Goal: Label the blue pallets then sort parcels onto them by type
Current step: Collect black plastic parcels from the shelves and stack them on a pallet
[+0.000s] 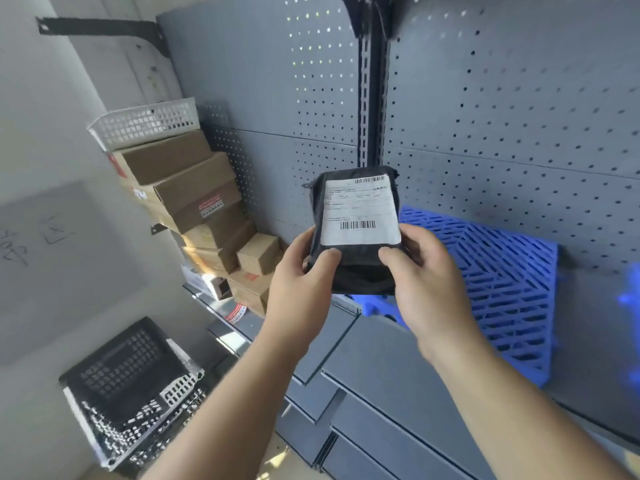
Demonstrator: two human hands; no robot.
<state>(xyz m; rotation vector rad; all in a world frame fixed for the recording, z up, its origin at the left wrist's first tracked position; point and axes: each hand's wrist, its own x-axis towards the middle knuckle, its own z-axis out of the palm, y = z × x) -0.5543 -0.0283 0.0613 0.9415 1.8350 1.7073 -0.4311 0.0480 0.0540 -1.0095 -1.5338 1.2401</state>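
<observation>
Two hands share the grip on one black parcel (360, 271), held up in mid-air at the centre of view, clear of every shelf. Left hand (301, 271) pinches its lower left edge, thumb on the front face and fingers curled behind. Right hand (426, 271) pinches the lower right edge the same way, thumb tip just below the white shipping label (360, 213). Label faces the camera, barcodes top and bottom; print too small to read.

At 3 to 4 o'clock of the parcel, behind the right hand, a blue pallet (502, 271) lies on the grey shelf (398, 368) against the pegboard (519, 116). No tag seen on its visible part, no parcels on it. Blue blur at the far 3 o'clock edge: cannot tell what it is.

At 9 o'clock, a leaning stack of cardboard boxes (194, 202) on the same shelf, with a white basket (145, 123) on top at 10 o'clock. At 7 o'clock, low down, a black crate (131, 368).

Judgement on progress: early. Labelling of the pallet is not confirmed from this view. Sorting looks barely begun, since the one pallet in sight carries nothing. Step in hand is probably reading the label to settle the parcel's type. Left to do: place this parcel, then work through the boxes, if they are unsorted stock, which I cannot tell.
</observation>
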